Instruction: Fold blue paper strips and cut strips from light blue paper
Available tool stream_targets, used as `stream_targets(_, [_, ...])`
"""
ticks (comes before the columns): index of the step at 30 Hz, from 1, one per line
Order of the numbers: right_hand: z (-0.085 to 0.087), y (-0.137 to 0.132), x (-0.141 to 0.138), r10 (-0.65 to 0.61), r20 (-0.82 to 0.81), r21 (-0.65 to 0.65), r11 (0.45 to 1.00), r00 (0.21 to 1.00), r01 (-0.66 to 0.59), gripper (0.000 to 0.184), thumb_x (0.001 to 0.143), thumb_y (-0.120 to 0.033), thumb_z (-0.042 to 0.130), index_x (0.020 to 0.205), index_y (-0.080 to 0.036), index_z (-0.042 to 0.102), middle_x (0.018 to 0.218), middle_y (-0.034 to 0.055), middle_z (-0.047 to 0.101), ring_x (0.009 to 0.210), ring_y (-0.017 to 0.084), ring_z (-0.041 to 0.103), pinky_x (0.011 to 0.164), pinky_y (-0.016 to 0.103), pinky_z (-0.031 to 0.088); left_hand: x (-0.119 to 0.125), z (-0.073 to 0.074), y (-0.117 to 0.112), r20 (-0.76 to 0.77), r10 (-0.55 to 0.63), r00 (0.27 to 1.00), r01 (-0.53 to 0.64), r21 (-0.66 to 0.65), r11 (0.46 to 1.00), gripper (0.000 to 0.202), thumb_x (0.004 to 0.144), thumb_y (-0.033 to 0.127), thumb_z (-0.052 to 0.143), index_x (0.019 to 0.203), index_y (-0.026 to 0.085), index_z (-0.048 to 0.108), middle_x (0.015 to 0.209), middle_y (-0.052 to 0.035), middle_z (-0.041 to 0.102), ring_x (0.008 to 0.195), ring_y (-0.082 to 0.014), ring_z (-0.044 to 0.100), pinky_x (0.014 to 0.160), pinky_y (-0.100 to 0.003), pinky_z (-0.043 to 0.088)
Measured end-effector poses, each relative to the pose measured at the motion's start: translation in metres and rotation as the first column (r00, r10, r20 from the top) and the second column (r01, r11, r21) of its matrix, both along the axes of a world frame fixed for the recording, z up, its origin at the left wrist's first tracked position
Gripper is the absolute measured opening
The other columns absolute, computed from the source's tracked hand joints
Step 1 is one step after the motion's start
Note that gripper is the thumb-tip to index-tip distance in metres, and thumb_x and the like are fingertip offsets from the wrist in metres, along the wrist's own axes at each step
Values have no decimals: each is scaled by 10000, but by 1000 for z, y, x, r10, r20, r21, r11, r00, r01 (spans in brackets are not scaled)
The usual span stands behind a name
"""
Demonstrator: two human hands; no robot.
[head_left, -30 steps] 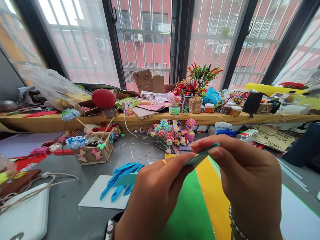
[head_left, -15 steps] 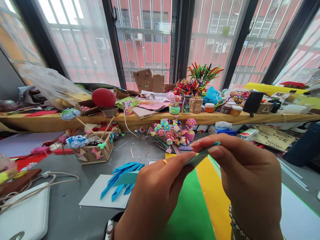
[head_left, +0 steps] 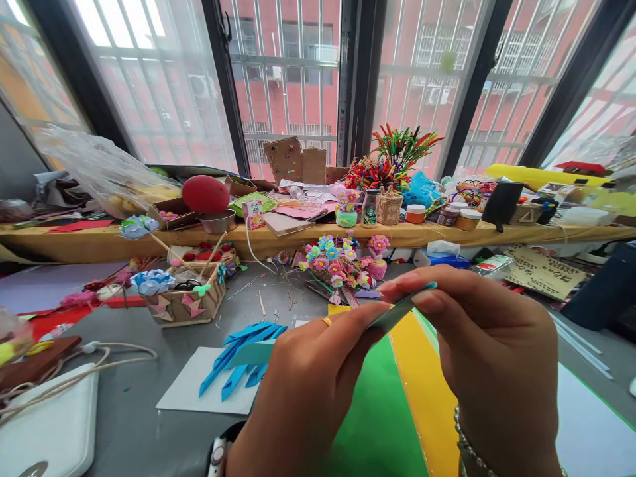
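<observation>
A strip of light blue paper (head_left: 395, 314) runs between my two hands, held above the green sheet (head_left: 385, 404). My left hand (head_left: 318, 371) is closed on its middle, thumb on top, and the strip's other end sticks out to the left behind the hand. At the right end, the thumb and fingers of my right hand (head_left: 489, 344) pinch the tip, which looks curled over. Several folded blue paper strips (head_left: 238, 354) lie in a pile on a white sheet (head_left: 183, 387), left of my left hand.
A yellow sheet (head_left: 422, 391) lies beside the green one. Back left stands a cardboard basket (head_left: 186, 306) with paper flowers. Bright yarn flowers (head_left: 332, 258) sit at the table's back. A white device (head_left: 50, 424) with a cable lies front left. The crowded wooden ledge (head_left: 298, 235) holds a red balloon (head_left: 205, 194).
Nearly everything is the same. Both hands keep their hold on the paper strip, with only a very slight shift in the view.
</observation>
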State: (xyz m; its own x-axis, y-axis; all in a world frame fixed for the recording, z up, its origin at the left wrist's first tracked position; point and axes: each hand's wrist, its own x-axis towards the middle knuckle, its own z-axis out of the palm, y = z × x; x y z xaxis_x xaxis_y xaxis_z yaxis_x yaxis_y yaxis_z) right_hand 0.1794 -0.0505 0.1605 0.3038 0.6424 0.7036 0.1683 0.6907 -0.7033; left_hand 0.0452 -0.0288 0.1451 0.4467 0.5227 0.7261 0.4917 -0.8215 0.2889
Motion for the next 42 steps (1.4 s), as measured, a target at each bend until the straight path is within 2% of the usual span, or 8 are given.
stream_targets(15, [1, -2, -1, 12, -21, 6, 1000, 1000, -12, 91, 720, -178, 630, 712, -258, 672, 697, -57, 681, 667, 115, 623, 593, 196, 522, 1, 0, 0, 13, 0, 1000, 0, 11, 1000, 206, 808, 180, 487, 987, 215, 583, 691, 24, 682, 518, -112, 608, 451, -185, 436])
stream_targets(26, [2, -4, -4, -66, 3, 21, 998, 998, 66, 91, 721, -196, 625, 713, -269, 678, 724, -43, 682, 699, 152, 619, 610, 250, 513, 1, 0, 1, 31, -6, 1000, 5, 6, 1000, 197, 803, 192, 492, 971, 233, 587, 683, 31, 680, 507, -111, 608, 448, -188, 437])
stream_targets(33, [3, -4, -6, -27, -32, 42, 999, 999, 28, 110, 738, -182, 598, 726, -257, 678, 742, -34, 677, 728, 153, 608, 640, 254, 498, 1, -1, 0, 33, -24, 999, 24, 5, 1000, 182, 806, 182, 492, 954, 233, 584, 713, 36, 683, 530, -107, 612, 459, -189, 436])
stream_targets(42, [1, -5, -5, 37, -42, 68, 997, 998, -34, 136, 756, -173, 550, 715, -225, 669, 722, -5, 665, 722, 178, 601, 599, 281, 485, 1, -2, 0, 17, -13, 1000, 13, 38, 999, 210, 800, 175, 501, 989, 205, 587, 689, 21, 680, 519, -107, 607, 451, -179, 433])
